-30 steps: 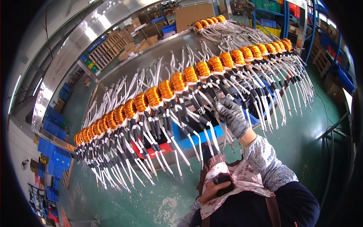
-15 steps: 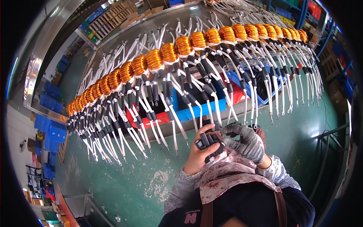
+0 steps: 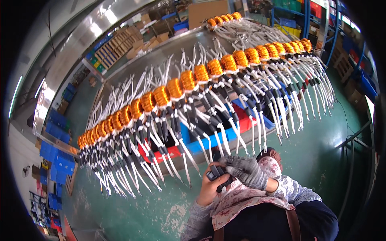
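My bare left hand [image 3: 206, 188] is closed around a bunch of short black tubes [image 3: 215, 173], which look like sleeving pieces. My right hand [image 3: 248, 172], in a grey knitted glove, reaches over the top of the bunch with its fingers bent together. What its fingertips hold, if anything, is hidden. Beyond both hands runs a long row of copper-wound coils [image 3: 175, 87]. White leads [image 3: 204, 142] with metal end lugs hang from the coils toward me, many of them carrying black sleeves [image 3: 193, 114].
The coils rest along a metal table [image 3: 120, 72]. Beneath the hanging leads stand a blue bin [image 3: 213, 140] and a red bin [image 3: 173, 153]. More coils [image 3: 224, 18] lie at the far side. Blue crates [image 3: 60, 164] are stacked at left, and a wooden pallet [image 3: 114, 48] stands behind.
My right hand has moved left onto the black tubes, where before it was held beside them. The whole view has shifted, bringing more of the far coils into sight.
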`<state>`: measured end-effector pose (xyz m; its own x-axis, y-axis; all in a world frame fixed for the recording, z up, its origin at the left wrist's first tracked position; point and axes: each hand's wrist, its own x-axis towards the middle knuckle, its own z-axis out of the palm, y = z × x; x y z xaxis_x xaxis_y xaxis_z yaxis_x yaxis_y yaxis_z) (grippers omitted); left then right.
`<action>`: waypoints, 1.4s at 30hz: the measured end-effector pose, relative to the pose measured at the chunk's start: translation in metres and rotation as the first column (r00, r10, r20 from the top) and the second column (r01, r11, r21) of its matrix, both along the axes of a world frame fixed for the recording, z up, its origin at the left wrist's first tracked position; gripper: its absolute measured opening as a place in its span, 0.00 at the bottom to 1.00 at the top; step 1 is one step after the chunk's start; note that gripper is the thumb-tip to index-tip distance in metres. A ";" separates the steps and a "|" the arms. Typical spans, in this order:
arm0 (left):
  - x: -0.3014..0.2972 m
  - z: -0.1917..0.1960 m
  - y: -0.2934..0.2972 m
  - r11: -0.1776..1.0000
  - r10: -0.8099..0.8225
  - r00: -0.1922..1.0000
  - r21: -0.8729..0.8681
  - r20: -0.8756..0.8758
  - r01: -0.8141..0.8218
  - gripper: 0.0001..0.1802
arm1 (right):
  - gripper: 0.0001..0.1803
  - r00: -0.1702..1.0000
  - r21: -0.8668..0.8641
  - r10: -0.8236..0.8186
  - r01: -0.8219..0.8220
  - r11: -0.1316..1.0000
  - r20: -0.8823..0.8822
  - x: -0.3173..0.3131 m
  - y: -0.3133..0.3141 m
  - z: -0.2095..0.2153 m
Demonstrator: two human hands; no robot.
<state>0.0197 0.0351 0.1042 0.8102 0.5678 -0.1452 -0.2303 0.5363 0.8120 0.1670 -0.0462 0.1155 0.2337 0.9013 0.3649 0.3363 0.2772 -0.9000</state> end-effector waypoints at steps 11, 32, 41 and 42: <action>0.001 -0.058 -0.039 0.885 -0.232 0.927 0.331 -0.295 0.327 0.13 | 0.18 0.746 -0.081 -0.223 0.222 0.972 -0.627 0.109 0.050 0.036; -0.001 -0.117 -0.044 0.900 -0.366 0.926 -0.286 -0.091 0.328 0.12 | 0.14 0.639 -0.328 -0.414 0.256 0.909 -0.648 0.111 0.080 0.026; 0.001 -0.111 -0.049 0.910 -0.345 0.926 -0.294 -0.152 0.291 0.12 | 0.11 0.680 0.025 -0.483 0.593 0.805 -0.551 0.118 0.120 0.002; 0.000 -0.113 -0.047 0.919 -0.343 0.927 -0.259 -0.152 0.298 0.12 | 0.11 0.702 0.094 -0.540 0.645 0.758 -0.464 0.118 0.123 0.000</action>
